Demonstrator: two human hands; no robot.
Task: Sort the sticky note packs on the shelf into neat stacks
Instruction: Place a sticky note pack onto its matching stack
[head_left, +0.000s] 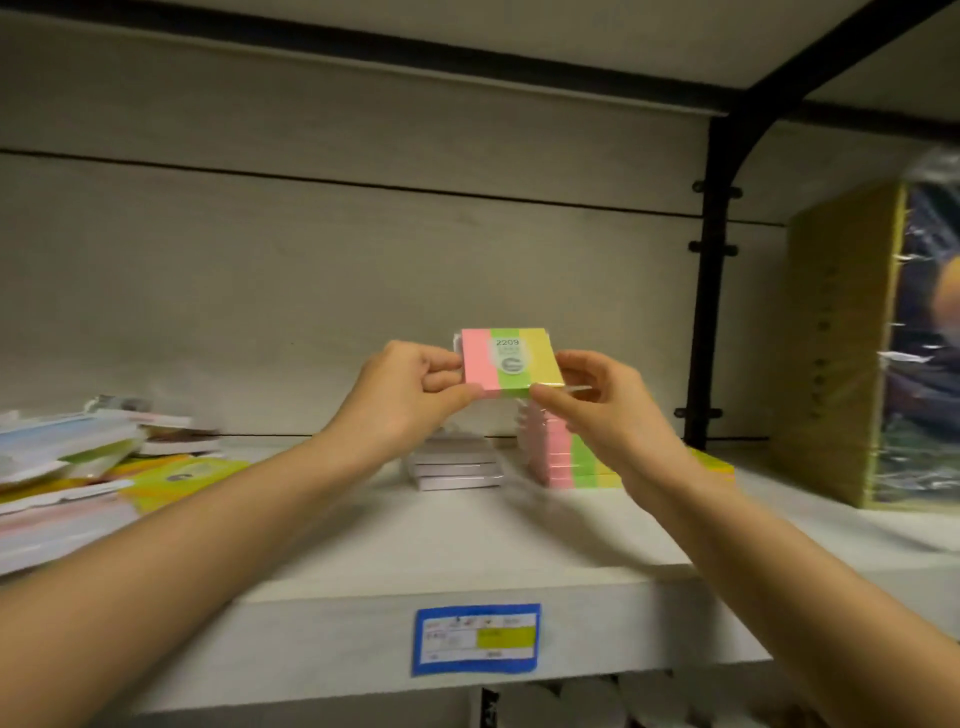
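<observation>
Two hands hold one sticky note pack (511, 364) in the air above the shelf (467, 540), in front of its pale back panel (311, 286). The left hand (410, 395) pinches the pink side between curled fingers and thumb; the right hand (597, 410) pinches the yellow side the same way. The pack is striped pink, green and yellow, shows the number 2209 on its label, and tilts slightly towards the camera.

Below the pack, a stack of like-coloured packs (566, 462) stands on the shelf, partly hidden by the right hand and wrist. Just left of it sits a low pile of pale packs (457, 470), half covered by the left wrist. A yellow-green pack (717, 462) peeks out beyond the right forearm. At the far left lies a loose heap of packs (93, 467) in blue, pink, yellow and white, overlapping at odd angles and blurred. At the far right a tall bundle wrapped in clear film (841, 353) stands upright, well apart from the stacks.

The shelf is a light wood-grain board with a blue-edged price label (476, 639) stuck on its front edge. A black metal upright (711, 286) rises behind the stacks to a dark-trimmed shelf overhead.
</observation>
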